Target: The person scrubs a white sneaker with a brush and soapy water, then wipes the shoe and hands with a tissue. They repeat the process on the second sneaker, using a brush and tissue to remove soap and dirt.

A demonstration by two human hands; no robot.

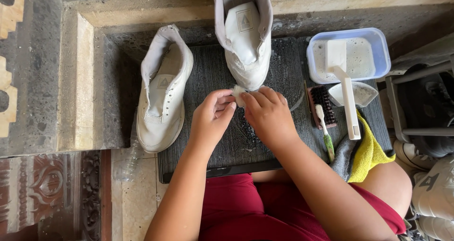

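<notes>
white sponge piece (238, 95) sits pinched between both hands over the dark ribbed mat (213, 132), just below the toe of the upright white shoe (244, 37). left hand (212, 118) curls its fingertips onto the piece from the left; right hand (267, 114) pinches it from the right. a second white shoe (163, 92) lies to the left, brushes (331, 104) and a soapy tub (349, 54) to the right.
</notes>
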